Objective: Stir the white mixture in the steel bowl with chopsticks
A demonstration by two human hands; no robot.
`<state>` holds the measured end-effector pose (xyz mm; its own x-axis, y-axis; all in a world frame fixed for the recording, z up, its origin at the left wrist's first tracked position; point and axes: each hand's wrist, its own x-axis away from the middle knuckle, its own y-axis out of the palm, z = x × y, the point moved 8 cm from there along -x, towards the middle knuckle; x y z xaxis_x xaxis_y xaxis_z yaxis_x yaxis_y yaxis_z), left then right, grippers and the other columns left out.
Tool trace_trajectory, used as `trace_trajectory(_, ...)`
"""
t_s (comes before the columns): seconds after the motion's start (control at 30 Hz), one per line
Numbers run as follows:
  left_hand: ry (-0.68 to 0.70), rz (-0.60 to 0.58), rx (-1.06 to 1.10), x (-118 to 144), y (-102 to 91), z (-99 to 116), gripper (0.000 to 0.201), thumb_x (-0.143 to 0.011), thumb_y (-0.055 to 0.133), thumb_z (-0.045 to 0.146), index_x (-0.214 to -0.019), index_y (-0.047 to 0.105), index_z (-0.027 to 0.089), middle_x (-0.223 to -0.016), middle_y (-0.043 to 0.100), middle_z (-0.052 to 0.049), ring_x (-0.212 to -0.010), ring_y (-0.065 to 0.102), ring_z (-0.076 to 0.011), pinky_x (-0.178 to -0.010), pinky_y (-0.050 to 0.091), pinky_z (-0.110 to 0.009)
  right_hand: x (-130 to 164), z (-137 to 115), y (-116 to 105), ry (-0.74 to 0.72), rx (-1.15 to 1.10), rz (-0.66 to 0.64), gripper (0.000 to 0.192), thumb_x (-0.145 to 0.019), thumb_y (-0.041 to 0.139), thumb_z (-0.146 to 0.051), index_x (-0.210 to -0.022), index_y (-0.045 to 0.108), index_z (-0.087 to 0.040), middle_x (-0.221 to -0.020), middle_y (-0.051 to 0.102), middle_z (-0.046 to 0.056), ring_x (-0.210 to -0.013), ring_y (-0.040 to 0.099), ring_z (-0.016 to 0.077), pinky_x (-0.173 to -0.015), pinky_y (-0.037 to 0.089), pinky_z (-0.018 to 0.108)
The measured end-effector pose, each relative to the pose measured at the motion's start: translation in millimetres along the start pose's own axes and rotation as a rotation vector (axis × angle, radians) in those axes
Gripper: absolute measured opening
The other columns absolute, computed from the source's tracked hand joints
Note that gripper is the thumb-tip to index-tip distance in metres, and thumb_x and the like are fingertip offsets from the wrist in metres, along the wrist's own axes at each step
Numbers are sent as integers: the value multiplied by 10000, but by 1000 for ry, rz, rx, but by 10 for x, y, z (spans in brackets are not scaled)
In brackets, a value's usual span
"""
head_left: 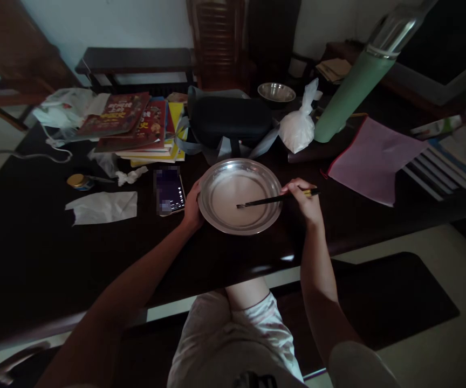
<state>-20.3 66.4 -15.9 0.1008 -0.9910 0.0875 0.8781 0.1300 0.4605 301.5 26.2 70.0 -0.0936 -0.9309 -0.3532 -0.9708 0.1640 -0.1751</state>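
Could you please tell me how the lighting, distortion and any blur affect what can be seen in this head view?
Head view: dim, the dark table swallows detail; the metal plate catches the brightest sheen; wide-angle distortion bends the green bottle and table edges; the phone screen is blurred out; the left hand and right hand with chopsticks stay readable.

Both arms are showing bare all the way down, no sleeves reaching the forearms, no watch, no bracelets, no rings that I can make out on the left hand (192, 207) or the right hand (303, 202). Below and between the hands, light-coloured shorts (237, 345) are covering the lap, looking whitish with a faint pinkish pattern and a thin darker trim at the leg hem. Under the right hand, near the bottom edge, a bit of pale grey short sleeve (358, 366) is peeking in. A bare knee is sticking out just above the shorts.
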Motion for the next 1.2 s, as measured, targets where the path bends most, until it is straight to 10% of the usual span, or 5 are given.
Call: trace_trajectory(1.2, -14, 49, 7, 19, -18, 4, 319, -786, 697, 358, -1060, 785, 223, -1141, 815, -50, -1248, 687, -294, -1106, 513, -382, -8, -24, 36, -44, 71, -20, 444, -866, 736, -691, -749, 805, -269, -758, 779, 17, -773, 727, 203, -775, 577, 359)
